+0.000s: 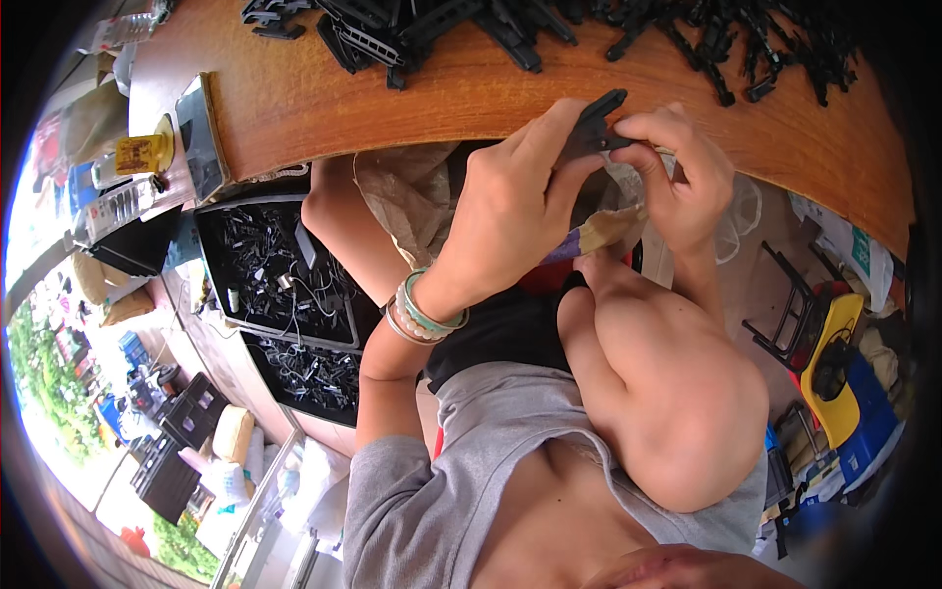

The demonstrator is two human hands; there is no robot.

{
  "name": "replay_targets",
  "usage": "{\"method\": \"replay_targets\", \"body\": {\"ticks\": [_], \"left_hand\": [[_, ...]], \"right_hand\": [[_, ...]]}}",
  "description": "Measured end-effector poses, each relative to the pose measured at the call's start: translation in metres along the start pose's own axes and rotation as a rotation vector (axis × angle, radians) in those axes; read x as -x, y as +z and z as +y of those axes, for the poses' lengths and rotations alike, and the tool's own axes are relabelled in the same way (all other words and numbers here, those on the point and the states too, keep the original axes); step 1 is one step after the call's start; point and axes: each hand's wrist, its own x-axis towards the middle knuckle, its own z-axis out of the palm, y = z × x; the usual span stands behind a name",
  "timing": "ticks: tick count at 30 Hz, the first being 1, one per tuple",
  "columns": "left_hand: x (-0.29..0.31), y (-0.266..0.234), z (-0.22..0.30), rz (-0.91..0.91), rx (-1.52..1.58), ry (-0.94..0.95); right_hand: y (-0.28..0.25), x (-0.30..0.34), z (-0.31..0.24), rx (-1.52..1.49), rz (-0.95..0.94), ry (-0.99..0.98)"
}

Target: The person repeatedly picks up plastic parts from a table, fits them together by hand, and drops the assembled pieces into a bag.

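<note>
A black plastic part (592, 130), long and narrow with a pointed upper end, is held up just off the near edge of the table. My left hand (505, 211) grips it between thumb and fingers. At its lower right end, the thumb and index finger of my right hand (690, 172) pinch it; whether a separate small piece is between them I cannot tell. Beyond my hands, a heap of longer black plastic parts (442, 27) lies on the table. Smaller black pieces (726, 44) are piled to the right of that heap.
The brown wooden table (285, 93) curves across the front. A crumpled bag (397, 191) hangs open below its edge, above my lap. Two black trays (348, 339) of small black parts stand at the left. A dark flat object (201, 137) rests at the table's left end. A yellow chair (836, 368) is at right.
</note>
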Motion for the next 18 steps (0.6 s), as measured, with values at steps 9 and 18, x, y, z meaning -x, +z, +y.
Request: {"method": "replay_targets", "body": {"ticks": [9,18], "left_hand": [[-0.008,-0.009,-0.001,-0.115,-0.158,0.095],[-0.008,-0.013,-0.005,-0.197,-0.205,0.159]], "right_hand": [[-0.003,-0.010,0.004,-0.014,0.020,-0.108],[-0.007,0.000,0.001,-0.146,-0.138,0.112]]}}
